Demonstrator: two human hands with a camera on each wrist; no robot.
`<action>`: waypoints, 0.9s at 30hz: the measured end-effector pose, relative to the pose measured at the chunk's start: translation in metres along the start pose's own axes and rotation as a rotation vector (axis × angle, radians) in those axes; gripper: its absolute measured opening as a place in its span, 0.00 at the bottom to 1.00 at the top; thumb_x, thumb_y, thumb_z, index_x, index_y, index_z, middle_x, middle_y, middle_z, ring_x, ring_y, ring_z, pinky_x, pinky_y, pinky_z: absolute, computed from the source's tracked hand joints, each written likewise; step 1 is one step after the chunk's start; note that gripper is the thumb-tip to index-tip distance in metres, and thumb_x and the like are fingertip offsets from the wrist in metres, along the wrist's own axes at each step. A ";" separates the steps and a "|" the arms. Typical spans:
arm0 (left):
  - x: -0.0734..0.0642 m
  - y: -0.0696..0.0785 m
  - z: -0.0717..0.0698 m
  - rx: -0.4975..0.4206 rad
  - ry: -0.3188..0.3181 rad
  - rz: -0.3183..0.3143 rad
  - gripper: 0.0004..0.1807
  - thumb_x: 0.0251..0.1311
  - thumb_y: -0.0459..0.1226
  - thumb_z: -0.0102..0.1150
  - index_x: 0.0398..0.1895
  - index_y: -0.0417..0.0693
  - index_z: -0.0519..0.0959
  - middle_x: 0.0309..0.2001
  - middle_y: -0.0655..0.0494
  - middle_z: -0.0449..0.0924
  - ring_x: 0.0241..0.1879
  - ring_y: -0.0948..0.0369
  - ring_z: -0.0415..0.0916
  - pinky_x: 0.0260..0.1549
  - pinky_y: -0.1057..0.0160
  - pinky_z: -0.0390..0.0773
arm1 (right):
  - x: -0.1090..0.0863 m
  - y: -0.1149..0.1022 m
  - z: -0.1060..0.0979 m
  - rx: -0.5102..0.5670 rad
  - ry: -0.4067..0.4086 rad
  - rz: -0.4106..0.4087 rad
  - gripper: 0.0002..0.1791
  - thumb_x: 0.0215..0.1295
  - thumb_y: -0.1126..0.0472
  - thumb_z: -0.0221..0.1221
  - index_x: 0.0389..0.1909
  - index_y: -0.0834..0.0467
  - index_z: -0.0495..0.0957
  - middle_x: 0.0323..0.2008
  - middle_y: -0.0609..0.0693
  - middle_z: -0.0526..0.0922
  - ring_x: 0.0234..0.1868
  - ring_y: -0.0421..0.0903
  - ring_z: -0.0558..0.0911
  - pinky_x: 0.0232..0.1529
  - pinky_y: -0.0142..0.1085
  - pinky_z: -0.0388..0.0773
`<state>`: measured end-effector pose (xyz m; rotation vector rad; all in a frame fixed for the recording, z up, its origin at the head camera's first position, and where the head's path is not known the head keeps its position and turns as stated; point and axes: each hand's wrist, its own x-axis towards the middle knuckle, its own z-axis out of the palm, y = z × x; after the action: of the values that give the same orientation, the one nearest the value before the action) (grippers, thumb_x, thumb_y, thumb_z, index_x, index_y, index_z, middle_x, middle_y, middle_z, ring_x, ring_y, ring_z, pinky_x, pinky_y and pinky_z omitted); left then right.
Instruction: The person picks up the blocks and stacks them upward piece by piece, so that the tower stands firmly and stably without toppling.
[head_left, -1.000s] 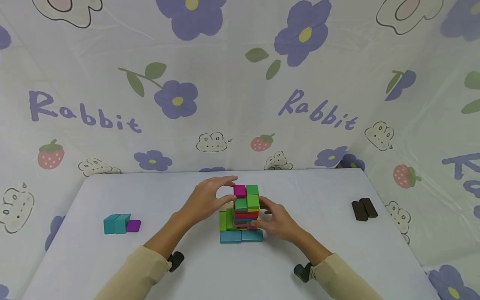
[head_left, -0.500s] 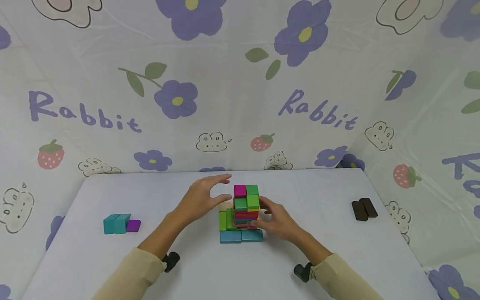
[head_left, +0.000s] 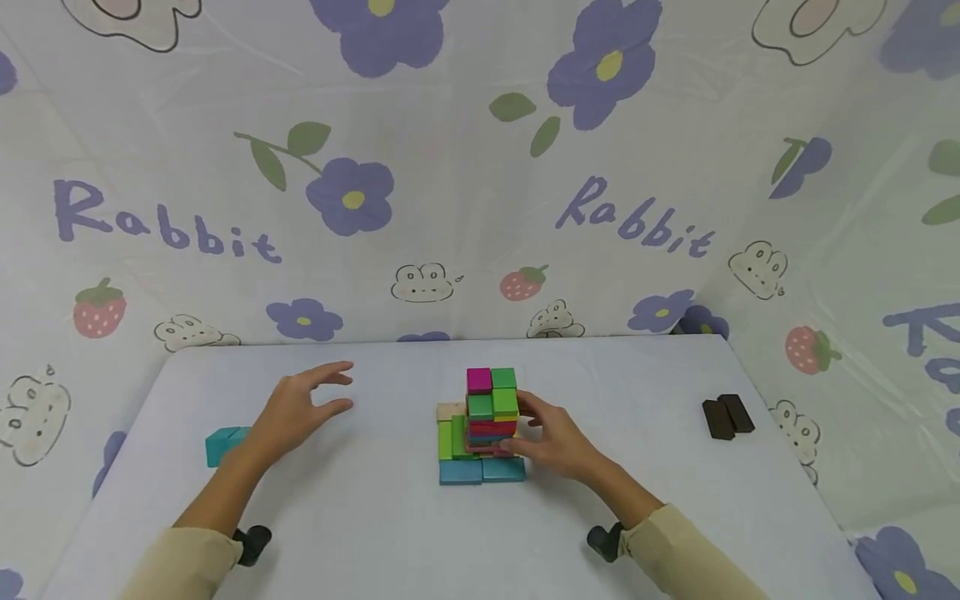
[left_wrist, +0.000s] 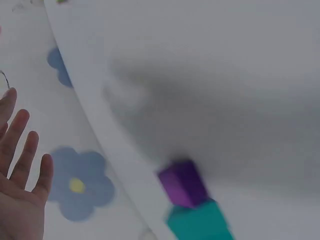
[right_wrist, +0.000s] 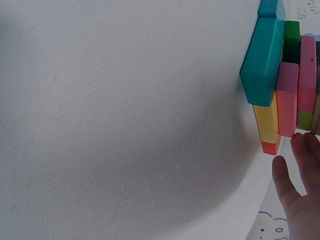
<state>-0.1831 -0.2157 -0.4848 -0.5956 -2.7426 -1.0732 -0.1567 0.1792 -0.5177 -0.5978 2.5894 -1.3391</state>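
A stacked block tower (head_left: 492, 407) rises near the table's middle, magenta and green blocks at its top, more colours below and blue ones along its base. Beside its right side is my right hand (head_left: 558, 442), thumb at the front corner and fingers farther back. In the right wrist view, its relaxed fingertips are right at the edge of a pink block (right_wrist: 287, 100). My left hand (head_left: 288, 417) hovers at the left with nothing in it, fingers spread from the thumb. Teal blocks (head_left: 221, 447) lie partly behind the left forearm, near a purple block (left_wrist: 184, 184) in the left wrist view.
Two dark brown blocks (head_left: 727, 417) lie at the right of the white table (head_left: 615, 375). A flower-and-rabbit patterned sheet (head_left: 465, 167) hangs behind the table and along its sides.
My left hand has drawn away from the tower's top and swung left toward the teal blocks. The right hand and the tower keep their places.
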 end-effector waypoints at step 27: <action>-0.081 -0.083 -0.044 0.044 -0.145 -0.231 0.34 0.48 0.30 0.75 0.62 0.36 0.75 0.50 0.41 0.84 0.65 0.32 0.63 0.61 0.30 0.60 | 0.000 0.002 0.000 0.000 -0.008 0.000 0.40 0.61 0.59 0.69 0.72 0.58 0.62 0.63 0.52 0.76 0.64 0.52 0.73 0.61 0.50 0.74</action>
<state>-0.1441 -0.3264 -0.5254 -0.3694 -3.0119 -1.0495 -0.1573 0.1798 -0.5192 -0.6018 2.5833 -1.3332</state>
